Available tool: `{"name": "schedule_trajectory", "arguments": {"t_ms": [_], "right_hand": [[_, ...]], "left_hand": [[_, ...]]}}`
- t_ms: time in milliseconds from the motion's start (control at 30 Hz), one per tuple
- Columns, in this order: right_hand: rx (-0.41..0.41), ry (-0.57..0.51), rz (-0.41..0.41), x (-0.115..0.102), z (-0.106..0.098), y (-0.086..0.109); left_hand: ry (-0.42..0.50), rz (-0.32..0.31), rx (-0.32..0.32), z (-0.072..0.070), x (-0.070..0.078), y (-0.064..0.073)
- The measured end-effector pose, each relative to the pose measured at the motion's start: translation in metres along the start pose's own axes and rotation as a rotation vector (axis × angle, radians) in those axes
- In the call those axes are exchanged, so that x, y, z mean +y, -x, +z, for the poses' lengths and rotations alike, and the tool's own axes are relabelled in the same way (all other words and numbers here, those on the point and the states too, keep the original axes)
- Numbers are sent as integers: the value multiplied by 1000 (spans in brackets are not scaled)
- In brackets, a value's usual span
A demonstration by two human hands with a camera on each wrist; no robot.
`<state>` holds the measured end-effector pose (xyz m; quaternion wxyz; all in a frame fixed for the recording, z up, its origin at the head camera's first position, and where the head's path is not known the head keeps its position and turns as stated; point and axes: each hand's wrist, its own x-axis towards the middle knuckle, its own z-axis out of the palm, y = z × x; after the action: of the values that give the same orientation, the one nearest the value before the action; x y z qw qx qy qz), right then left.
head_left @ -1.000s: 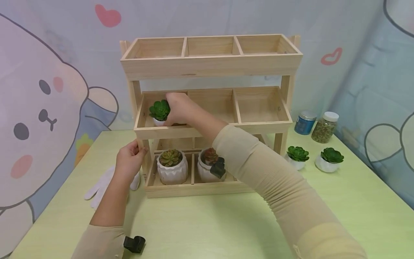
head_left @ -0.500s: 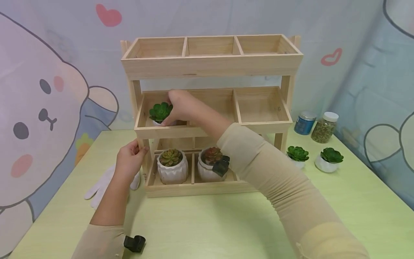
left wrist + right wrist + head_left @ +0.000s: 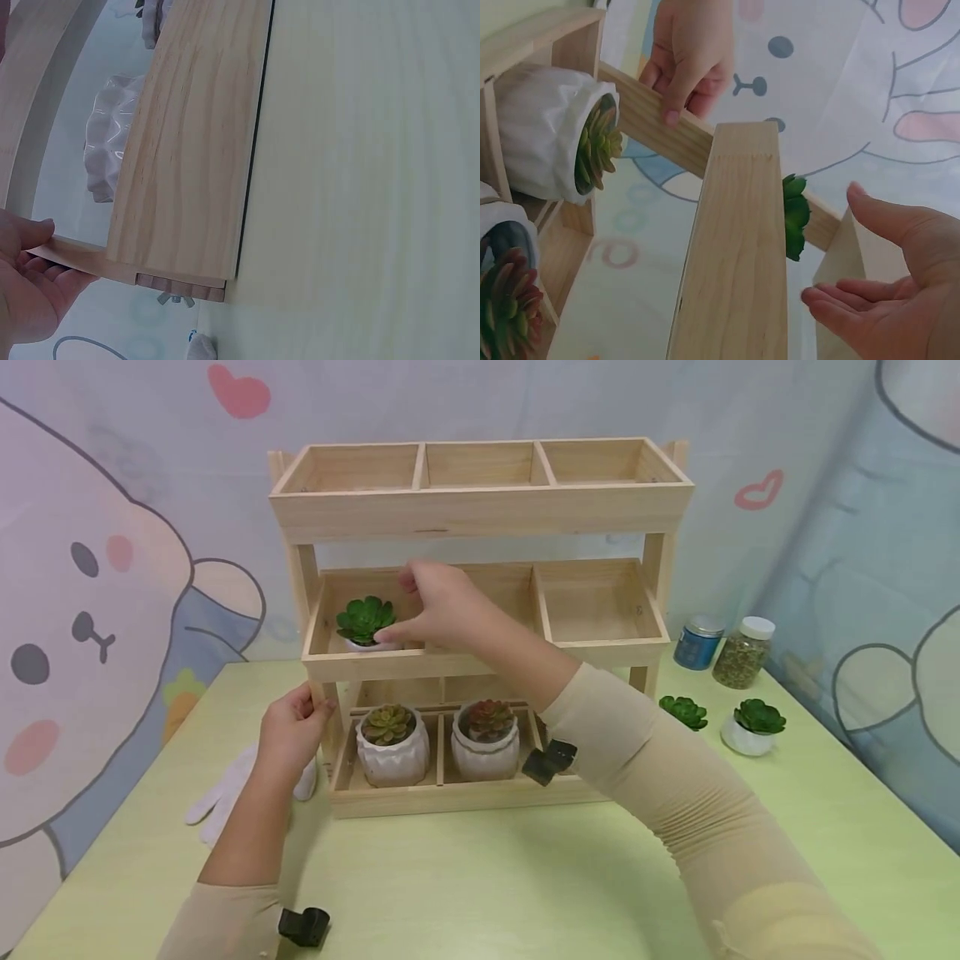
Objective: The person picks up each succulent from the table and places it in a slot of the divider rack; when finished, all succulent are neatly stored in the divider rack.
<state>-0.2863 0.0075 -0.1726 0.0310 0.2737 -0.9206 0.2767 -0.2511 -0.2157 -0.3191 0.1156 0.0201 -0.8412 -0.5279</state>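
Note:
A three-tier wooden plant shelf (image 3: pixel 480 514) stands on the table. My left hand (image 3: pixel 292 727) grips its left post (image 3: pixel 82 257), thumb on one side and fingers on the other. A green artificial succulent (image 3: pixel 365 620) in a small white pot sits in the left compartment of the middle tier. Just right of it is my right hand (image 3: pixel 450 610), thumb and fingers spread apart. The right wrist view shows a gap between this hand (image 3: pixel 892 277) and the succulent's leaves (image 3: pixel 795 217); its pot is hidden behind the tier's front board (image 3: pixel 735 247).
The bottom tier holds two larger white pots with succulents, one yellowish-green (image 3: pixel 390 724), one reddish (image 3: pixel 489 720). On the right are two small green succulents (image 3: pixel 759 717), a blue jar (image 3: pixel 697 643) and a white-capped jar (image 3: pixel 741 653). White gloves (image 3: pixel 228 785) lie left.
My right hand has let go of the small potted succulent and drawn back to the right, its fingers spreading. The succulent has settled lower in the compartment. My left hand keeps its grip.

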Motion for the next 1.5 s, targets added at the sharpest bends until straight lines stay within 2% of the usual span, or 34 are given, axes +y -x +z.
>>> {"name": "schedule_trajectory", "arguments": {"t_ms": [133, 267, 367, 500, 767, 1033, 1133, 1233, 1300, 1500], "right_hand": [[118, -44, -92, 5, -4, 25], [254, -112, -247, 14, -6, 52], [327, -176, -359, 24, -6, 71], [343, -250, -430, 37, -6, 95], [300, -427, -482, 55, -7, 140], [307, -463, -395, 89, -5, 183], [350, -493, -366, 103, -5, 195], [422, -479, -323, 116, -8, 206], [465, -467, -274, 125, -10, 212], [539, -412, -45, 151, -15, 228]], "left_hand": [[2, 8, 0, 0, 1, 0], [-7, 11, 2, 0, 1, 0], [-15, 12, -1, 0, 0, 1], [-28, 14, 3, -2, -2, 0], [-23, 41, 3, -3, -2, -2], [-7, 19, -7, -1, -4, 0], [1, 15, -8, -1, -4, 0], [-2, 17, 0, 0, -4, 0], [-5, 20, 5, -1, -4, 0], [-10, 23, 3, -3, -3, 0]]}}
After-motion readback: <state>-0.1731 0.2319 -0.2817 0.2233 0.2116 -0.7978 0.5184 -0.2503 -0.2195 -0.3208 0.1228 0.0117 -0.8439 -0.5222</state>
